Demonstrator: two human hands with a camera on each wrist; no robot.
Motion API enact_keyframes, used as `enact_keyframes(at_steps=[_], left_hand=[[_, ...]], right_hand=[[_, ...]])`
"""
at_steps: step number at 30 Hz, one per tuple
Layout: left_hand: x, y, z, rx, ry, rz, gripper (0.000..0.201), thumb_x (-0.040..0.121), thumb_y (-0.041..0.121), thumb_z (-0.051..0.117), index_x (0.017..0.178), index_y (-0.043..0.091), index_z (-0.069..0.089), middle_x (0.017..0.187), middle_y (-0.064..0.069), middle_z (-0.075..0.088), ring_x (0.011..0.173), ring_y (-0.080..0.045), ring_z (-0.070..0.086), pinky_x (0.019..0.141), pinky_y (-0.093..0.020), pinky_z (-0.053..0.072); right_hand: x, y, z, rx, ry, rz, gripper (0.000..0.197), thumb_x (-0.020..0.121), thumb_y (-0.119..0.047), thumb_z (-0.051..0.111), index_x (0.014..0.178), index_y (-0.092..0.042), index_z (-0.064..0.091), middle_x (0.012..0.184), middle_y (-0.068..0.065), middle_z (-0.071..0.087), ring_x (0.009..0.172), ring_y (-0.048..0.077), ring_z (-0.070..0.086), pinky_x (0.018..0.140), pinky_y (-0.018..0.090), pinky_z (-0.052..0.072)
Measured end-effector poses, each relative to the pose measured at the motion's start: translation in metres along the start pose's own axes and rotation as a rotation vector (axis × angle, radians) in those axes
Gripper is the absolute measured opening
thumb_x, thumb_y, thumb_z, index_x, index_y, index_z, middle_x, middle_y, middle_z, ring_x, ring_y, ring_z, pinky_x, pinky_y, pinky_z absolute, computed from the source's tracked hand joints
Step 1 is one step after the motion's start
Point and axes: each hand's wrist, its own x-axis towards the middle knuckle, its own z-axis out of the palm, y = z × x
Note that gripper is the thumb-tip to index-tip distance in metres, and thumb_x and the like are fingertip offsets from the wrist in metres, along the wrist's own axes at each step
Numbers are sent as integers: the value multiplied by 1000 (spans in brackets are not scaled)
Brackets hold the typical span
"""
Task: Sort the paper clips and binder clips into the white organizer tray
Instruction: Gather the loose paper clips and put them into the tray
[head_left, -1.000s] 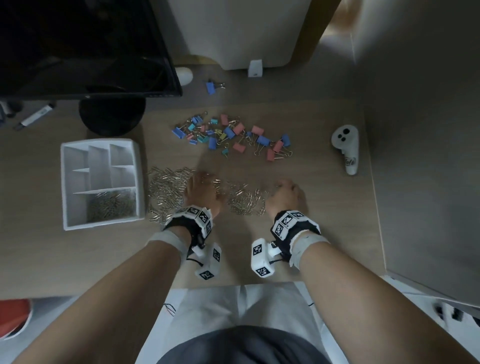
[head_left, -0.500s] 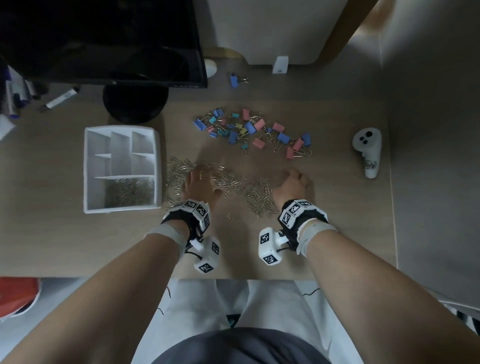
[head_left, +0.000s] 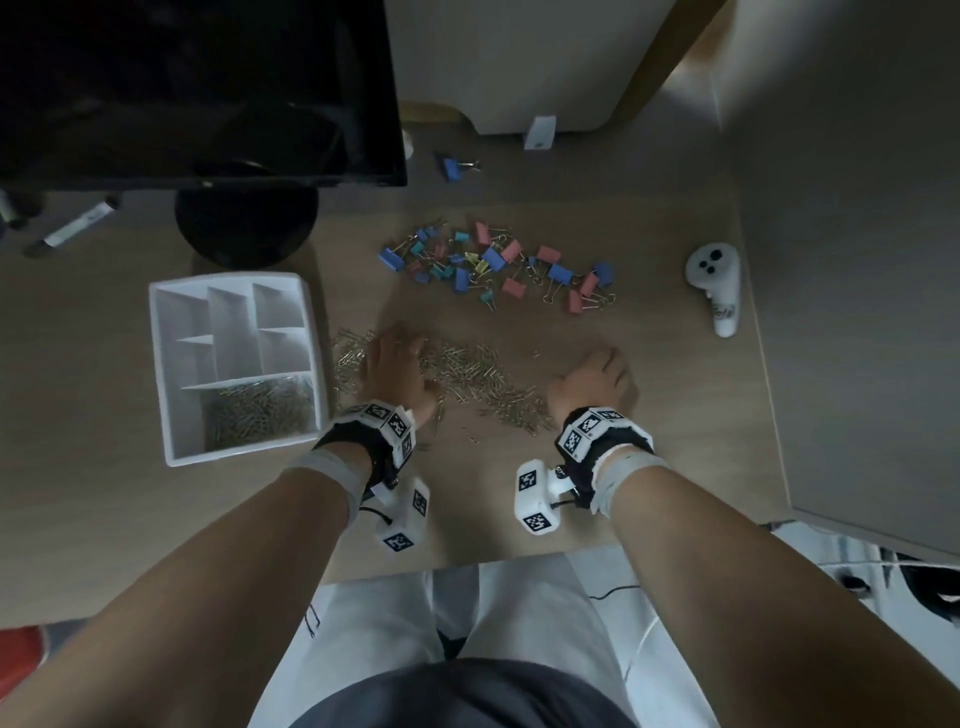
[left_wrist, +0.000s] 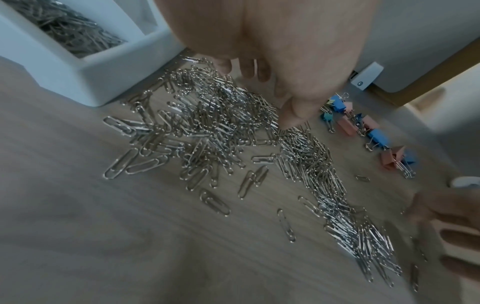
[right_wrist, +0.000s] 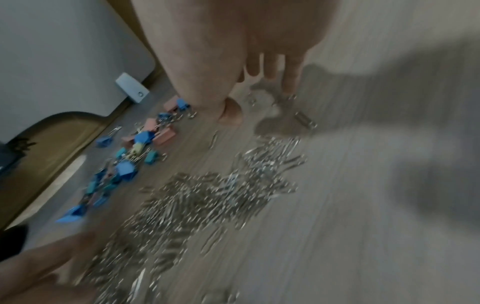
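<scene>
**Both hands down among the paper clips**

The left hand (head_left: 395, 374) lay palm-down with relaxed fingers on the paper clips (head_left: 478, 376), just right of the white organizer tray (head_left: 171, 364). The right hand (head_left: 592, 379), fingers extended, touched the desk (head_left: 675, 415) at the heap's right end. Binder clips (head_left: 498, 265) lay farther back.

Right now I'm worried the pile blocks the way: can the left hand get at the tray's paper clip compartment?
Probably yes. The left hand rests on the paper clips just beside the white organizer tray, whose near compartment is open on top, with nothing standing between them.
</scene>
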Motion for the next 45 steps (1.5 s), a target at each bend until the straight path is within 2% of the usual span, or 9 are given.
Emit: enact_keyframes(at_steps=[3,7,15,26,30,34,38,40,45], left_hand=[[2,1,8,25,-51,1,80,86,36,65,152,23,21,161,-4,9,148,-26,7,120,-45,13],[4,-14,17,46,-105,59,85,86,34,67,153,19,18,162,-7,1,149,-27,0,121,-43,13],[8,-29,12,-20,-76,100,86,77,32,74,149,17,31,157,-4,21,146,-26,17,116,-45,25],[-1,-66,-15,-47,14,160,74,77,33,73,142,18,42,151,-5,33,143,-26,26,114,-44,30],[-2,-91,-21,16,12,132,80,77,31,73,146,18,35,156,-4,26,146,-25,20,114,-47,28],[-4,-102,-24,30,-19,151,81,81,29,65,150,15,25,160,-4,17,148,-22,13,117,-46,24],[0,-118,-23,-43,-3,213,83,74,0,65,149,14,32,159,-7,20,147,-25,18,115,-44,30],[0,-125,-23,-83,27,262,87,68,0,72,146,18,37,158,-6,22,145,-27,26,112,-44,36],[-4,-117,-42,17,143,2,88,79,-1,60,153,17,17,162,-8,0,149,-27,3,121,-41,15]], right_hand=[[5,7,14,-57,-147,34,87,95,-44,46,159,-9,-2,167,9,-8,153,31,-9,124,42,-4],[-17,-16,44,-14,-180,16,94,95,-51,44,157,-12,-14,165,5,-21,151,29,-21,122,45,-11],[-36,-40,58,35,-249,-218,98,96,-50,55,158,-8,-7,166,10,-14,153,28,-13,123,37,-5],[-62,-85,81,-31,-291,-227,103,93,-54,55,158,-7,-9,165,10,-17,153,26,-17,123,38,-5],[-50,-103,79,-68,-193,-287,101,92,-48,57,159,-13,-9,166,5,-15,154,23,-13,125,40,0],[-43,-110,81,-111,-272,-249,97,94,-52,52,159,-14,-10,166,2,-18,153,21,-16,125,42,2],[-63,-107,94,-203,-307,-345,94,97,-56,44,158,-10,-10,166,6,-17,153,24,-15,125,42,2],[-64,-107,90,-177,-271,-333,91,98,-54,44,159,-10,-7,167,7,-13,154,23,-11,124,41,3],[-42,-97,72,-64,-138,-154,99,94,-48,58,158,-6,-4,167,12,-6,154,27,-4,123,38,3]])
